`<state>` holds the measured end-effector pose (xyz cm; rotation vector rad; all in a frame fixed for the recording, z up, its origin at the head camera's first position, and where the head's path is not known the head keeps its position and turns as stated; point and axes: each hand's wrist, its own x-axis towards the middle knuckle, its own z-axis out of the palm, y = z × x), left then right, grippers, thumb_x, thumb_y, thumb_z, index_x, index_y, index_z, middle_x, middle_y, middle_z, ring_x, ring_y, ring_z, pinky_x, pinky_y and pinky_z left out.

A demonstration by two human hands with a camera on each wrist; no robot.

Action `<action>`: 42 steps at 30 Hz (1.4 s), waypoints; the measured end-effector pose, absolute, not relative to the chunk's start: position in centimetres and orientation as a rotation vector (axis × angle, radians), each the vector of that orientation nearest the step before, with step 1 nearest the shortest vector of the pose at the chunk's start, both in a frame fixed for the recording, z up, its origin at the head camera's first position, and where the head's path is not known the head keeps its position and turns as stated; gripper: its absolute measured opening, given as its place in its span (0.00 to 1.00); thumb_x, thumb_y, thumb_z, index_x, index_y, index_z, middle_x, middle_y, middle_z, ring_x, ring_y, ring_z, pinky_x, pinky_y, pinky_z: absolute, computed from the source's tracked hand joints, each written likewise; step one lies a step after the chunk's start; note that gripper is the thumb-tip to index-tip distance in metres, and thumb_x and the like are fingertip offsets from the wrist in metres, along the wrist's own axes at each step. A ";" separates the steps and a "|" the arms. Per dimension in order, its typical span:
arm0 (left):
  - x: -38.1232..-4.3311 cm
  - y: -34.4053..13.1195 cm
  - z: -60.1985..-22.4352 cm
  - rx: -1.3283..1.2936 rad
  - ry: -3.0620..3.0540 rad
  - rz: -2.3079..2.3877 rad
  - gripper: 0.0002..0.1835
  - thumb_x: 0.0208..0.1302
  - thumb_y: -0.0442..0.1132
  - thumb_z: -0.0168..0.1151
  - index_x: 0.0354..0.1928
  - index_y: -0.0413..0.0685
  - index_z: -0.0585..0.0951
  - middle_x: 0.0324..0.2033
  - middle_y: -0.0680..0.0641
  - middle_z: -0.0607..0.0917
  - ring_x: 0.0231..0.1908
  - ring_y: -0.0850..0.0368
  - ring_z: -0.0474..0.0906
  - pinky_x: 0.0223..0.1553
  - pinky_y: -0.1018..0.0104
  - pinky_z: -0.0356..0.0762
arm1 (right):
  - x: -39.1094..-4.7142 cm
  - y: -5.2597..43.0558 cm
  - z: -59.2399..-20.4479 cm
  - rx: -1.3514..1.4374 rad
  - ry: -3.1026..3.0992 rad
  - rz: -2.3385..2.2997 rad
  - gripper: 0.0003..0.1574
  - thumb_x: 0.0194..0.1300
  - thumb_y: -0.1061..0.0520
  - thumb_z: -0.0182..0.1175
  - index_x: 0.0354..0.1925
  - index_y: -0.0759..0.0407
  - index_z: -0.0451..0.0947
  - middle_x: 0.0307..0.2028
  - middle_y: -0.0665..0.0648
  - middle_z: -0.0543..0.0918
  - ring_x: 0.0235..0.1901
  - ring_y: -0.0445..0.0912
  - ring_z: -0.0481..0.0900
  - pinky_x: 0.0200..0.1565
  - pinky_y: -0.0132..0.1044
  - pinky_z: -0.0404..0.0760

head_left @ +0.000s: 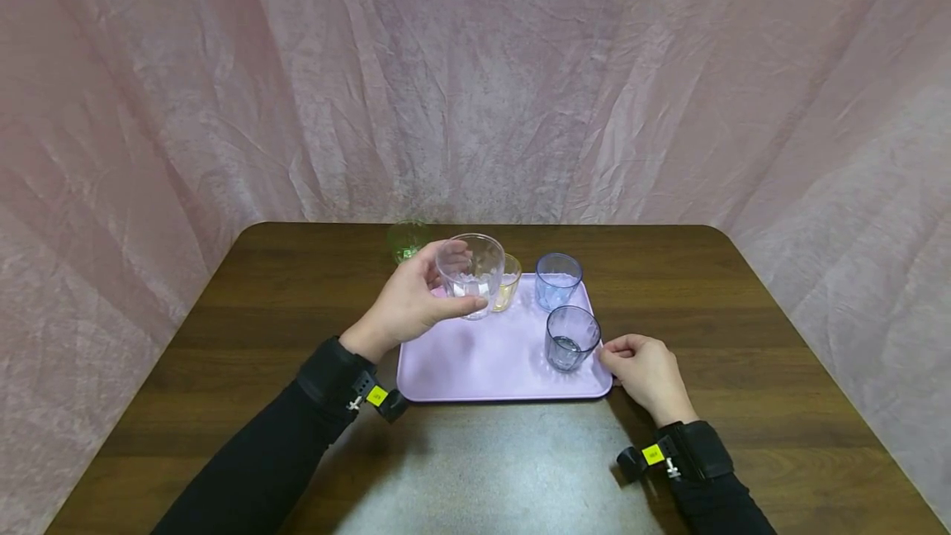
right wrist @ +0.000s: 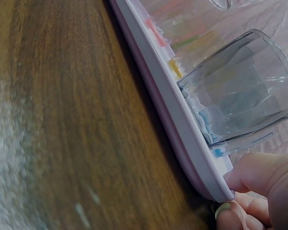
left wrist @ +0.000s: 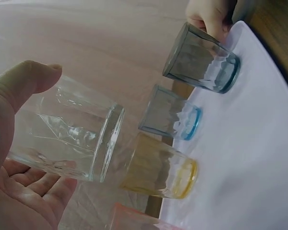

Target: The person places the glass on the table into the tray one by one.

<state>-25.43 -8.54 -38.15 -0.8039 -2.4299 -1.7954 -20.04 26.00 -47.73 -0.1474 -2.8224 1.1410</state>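
Note:
My left hand holds a clear glass tumbler over the back left of the lilac tray, thumb on the near side and fingers behind. The tumbler leans sideways in the left wrist view. At the tray's right edge my right hand pinches the rim, thumb on top and fingers beneath. Beside that hand a grey tumbler stands upright on the tray. Behind it are a blue tumbler and a yellow tumbler, partly covered by the clear one. A pink tumbler shows in the left wrist view.
A green tumbler stands on the wooden table near its back edge, beyond my left hand. A pale pink curtain hangs behind the table.

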 end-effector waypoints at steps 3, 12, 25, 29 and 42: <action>-24.7 -8.3 -37.5 -0.811 -2.422 -1.830 0.42 0.49 0.36 0.80 0.65 0.38 0.68 0.59 0.43 0.75 0.53 0.49 0.74 0.48 0.50 0.77 | -20.0 26.0 -47.7 -0.149 -2.823 1.140 0.10 0.61 0.53 0.67 0.33 0.60 0.85 0.26 0.53 0.85 0.21 0.41 0.80 0.25 0.35 0.79; -25.0 -7.9 -39.2 -0.808 -2.438 -1.852 0.42 0.48 0.38 0.81 0.64 0.42 0.69 0.59 0.45 0.75 0.52 0.46 0.75 0.47 0.51 0.78 | -20.1 26.0 -47.7 -0.158 -2.822 1.147 0.10 0.61 0.53 0.67 0.33 0.60 0.85 0.26 0.52 0.85 0.21 0.41 0.80 0.25 0.35 0.79; -24.7 -6.9 -41.7 -0.796 -2.415 -1.983 0.43 0.47 0.37 0.81 0.64 0.41 0.68 0.58 0.44 0.75 0.54 0.45 0.74 0.54 0.46 0.73 | -20.1 26.1 -47.8 -0.151 -2.814 1.159 0.10 0.61 0.54 0.67 0.33 0.60 0.85 0.26 0.52 0.85 0.21 0.41 0.80 0.24 0.35 0.79; -24.5 -6.6 -42.6 -0.796 -2.432 -1.977 0.43 0.47 0.36 0.81 0.65 0.39 0.67 0.59 0.42 0.74 0.55 0.45 0.73 0.55 0.48 0.72 | -20.1 26.1 -47.8 -0.149 -2.815 1.152 0.10 0.61 0.54 0.67 0.33 0.60 0.85 0.26 0.52 0.85 0.21 0.41 0.80 0.24 0.35 0.79; -23.3 -5.2 -43.7 -0.853 -2.408 -2.053 0.42 0.46 0.25 0.78 0.63 0.29 0.65 0.58 0.33 0.73 0.55 0.37 0.71 0.56 0.36 0.67 | -20.1 26.0 -47.8 -0.145 -2.817 1.147 0.10 0.61 0.54 0.67 0.33 0.60 0.85 0.26 0.52 0.85 0.21 0.41 0.80 0.25 0.35 0.79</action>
